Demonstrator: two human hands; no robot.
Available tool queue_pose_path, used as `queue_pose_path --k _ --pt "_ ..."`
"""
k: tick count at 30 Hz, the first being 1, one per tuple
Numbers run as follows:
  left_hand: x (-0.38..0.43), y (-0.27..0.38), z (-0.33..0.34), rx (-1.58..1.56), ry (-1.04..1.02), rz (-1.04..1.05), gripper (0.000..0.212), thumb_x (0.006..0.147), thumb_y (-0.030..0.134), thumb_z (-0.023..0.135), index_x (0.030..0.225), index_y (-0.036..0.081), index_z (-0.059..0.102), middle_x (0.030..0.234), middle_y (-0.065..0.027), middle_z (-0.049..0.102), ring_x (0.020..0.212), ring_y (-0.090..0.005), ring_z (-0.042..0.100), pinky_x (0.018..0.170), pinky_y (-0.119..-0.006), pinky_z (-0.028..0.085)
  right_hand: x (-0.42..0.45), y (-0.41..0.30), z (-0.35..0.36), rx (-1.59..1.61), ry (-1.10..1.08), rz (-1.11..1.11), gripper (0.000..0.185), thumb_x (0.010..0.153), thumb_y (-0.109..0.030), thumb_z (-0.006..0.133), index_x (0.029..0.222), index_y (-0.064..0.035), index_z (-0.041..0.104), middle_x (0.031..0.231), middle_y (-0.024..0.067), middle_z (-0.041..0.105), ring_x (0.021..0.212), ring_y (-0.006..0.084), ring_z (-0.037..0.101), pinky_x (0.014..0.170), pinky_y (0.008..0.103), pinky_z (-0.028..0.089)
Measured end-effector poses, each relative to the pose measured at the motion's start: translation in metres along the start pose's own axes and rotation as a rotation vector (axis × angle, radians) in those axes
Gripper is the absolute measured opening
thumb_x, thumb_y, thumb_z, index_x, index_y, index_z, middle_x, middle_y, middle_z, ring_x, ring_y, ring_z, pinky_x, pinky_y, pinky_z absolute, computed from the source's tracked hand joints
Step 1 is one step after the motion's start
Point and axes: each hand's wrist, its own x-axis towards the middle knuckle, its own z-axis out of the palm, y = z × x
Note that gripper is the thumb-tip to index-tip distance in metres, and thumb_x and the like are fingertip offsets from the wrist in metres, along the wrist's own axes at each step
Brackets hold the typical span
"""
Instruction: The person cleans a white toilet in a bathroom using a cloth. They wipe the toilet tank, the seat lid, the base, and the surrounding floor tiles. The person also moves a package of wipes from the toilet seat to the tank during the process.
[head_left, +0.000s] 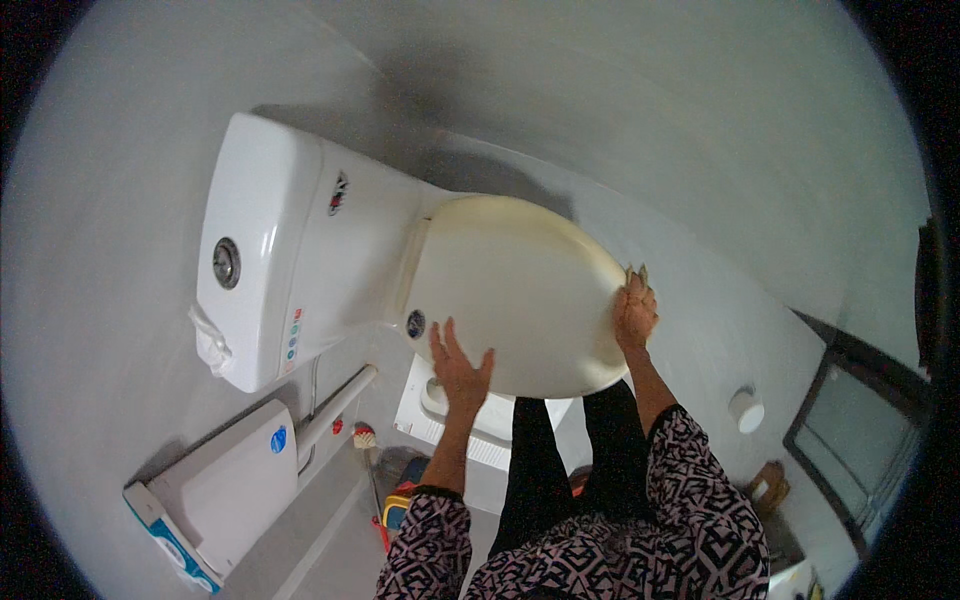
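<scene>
Before me stands a white ceramic toilet (360, 247) with its pale cream lid (517, 292) lowered over the bowl. My right hand (636, 311) is at the lid's front rim, its fingers curled around something small and pale beige, perhaps a cloth, that pokes out at the top. My left hand (461, 371) is spread over the near side of the lid, close to a round dark sticker (415, 324); whether it touches the surface I cannot tell. A round metal flush button (226, 263) is on top of the tank.
Crumpled white tissue (210, 341) lies on the tank's corner. A white wall-mounted cistern (232, 487) with a pipe (337, 412) is at the lower left. Beneath my left arm is a white squat pan (487, 431), with a toilet brush (364, 437) beside it. A framed window or door (855, 435) is right.
</scene>
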Motion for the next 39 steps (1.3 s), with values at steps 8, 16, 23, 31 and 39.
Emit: queue_pose_path --k 8,16,23,31,39 --pt "-0.005 0.005 0.043 0.155 -0.153 -0.107 0.142 0.050 0.066 0.077 0.144 -0.001 -0.005 0.147 -0.0337 -0.005 0.135 -0.0518 -0.001 0.101 -0.067 0.014 0.063 -0.093 -0.012 -0.062 -0.036 -0.293 0.040 0.093 -0.035 0.044 0.129 -0.0187 0.047 0.134 0.0102 0.046 0.114 0.0343 0.048 0.089 0.0552 0.039" --pt "-0.025 0.018 0.071 0.223 -0.003 -0.099 0.150 0.046 0.080 0.069 0.143 -0.004 -0.007 0.145 -0.0366 -0.008 0.135 -0.0536 -0.007 0.097 -0.073 0.008 0.072 -0.220 -0.004 -0.135 0.000 -0.858 0.038 0.090 -0.032 0.049 0.126 -0.0202 0.050 0.131 0.0091 0.045 0.118 0.0312 0.042 0.096 0.0506 0.034" --pt "-0.034 0.014 0.073 0.302 0.028 -0.067 0.152 0.043 0.085 0.065 0.143 -0.007 -0.005 0.145 -0.0366 -0.007 0.135 -0.0533 -0.007 0.097 -0.072 0.007 0.019 -0.229 0.000 -0.006 0.006 -1.369 0.038 0.083 -0.021 0.058 0.122 -0.0177 0.056 0.137 0.0081 0.041 0.129 0.0305 0.033 0.100 0.0478 0.029" --pt "-0.025 0.020 0.061 0.273 -0.094 -0.187 0.151 0.045 0.080 0.070 0.142 -0.005 -0.009 0.145 -0.0343 -0.014 0.134 -0.0520 -0.013 0.099 -0.071 0.002 0.002 -0.134 -0.043 -0.211 -0.086 -1.492 0.052 0.082 -0.029 0.058 0.132 -0.0207 0.047 0.137 0.0068 0.041 0.126 0.0286 0.037 0.100 0.0506 0.031" --pt "-0.025 0.011 0.080 0.333 0.055 -0.084 0.153 0.041 0.082 0.068 0.144 -0.002 -0.008 0.146 -0.0340 -0.011 0.136 -0.0499 -0.011 0.099 -0.072 0.007 0.048 -0.152 -0.027 -0.080 0.066 -1.096 0.051 0.082 -0.024 0.062 0.131 -0.0205 0.048 0.144 0.0095 0.031 0.130 0.0329 0.031 0.101 0.0531 0.026"
